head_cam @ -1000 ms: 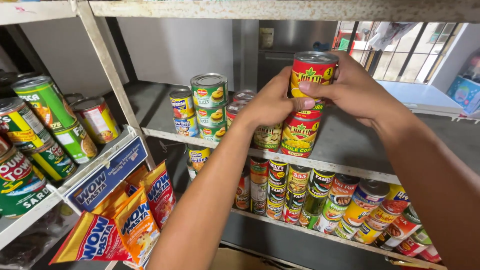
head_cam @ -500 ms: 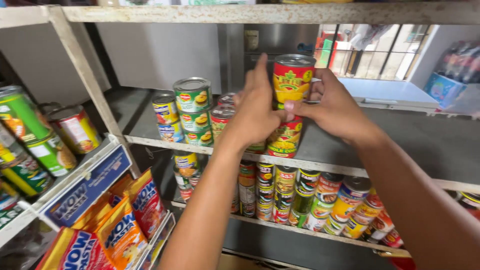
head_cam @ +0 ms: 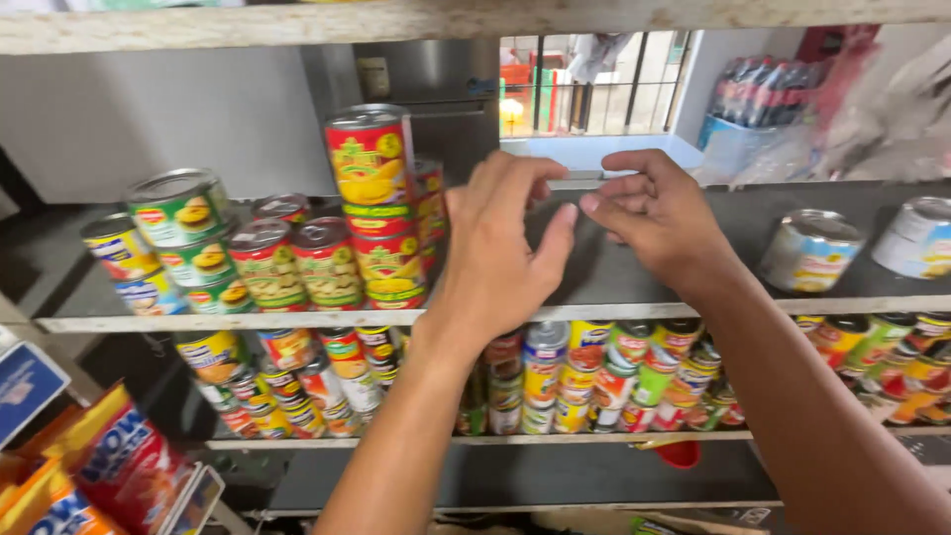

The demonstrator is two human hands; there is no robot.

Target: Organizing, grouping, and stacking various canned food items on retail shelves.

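A red tin with a yellow picture (head_cam: 370,159) stands on top of a stack of two red tins (head_cam: 386,260) on the dark middle shelf (head_cam: 614,277). My left hand (head_cam: 500,248) hovers just right of that stack, fingers apart and holding nothing. My right hand (head_cam: 659,213) is beside it over a bare part of the shelf, fingers loosely curled and holding nothing. The fingertips of the two hands nearly meet.
Green-labelled tins (head_cam: 178,238) are stacked at the shelf's left, two pale tins (head_cam: 812,248) lie at its right. The lower shelf (head_cam: 594,381) is packed with several small tins. Snack packets (head_cam: 119,466) hang at bottom left. A wooden shelf board (head_cam: 396,20) runs overhead.
Both hands have let go of the red tin, which now stands on top of the stack, and have drawn off to its right. The camera has swung rightward.
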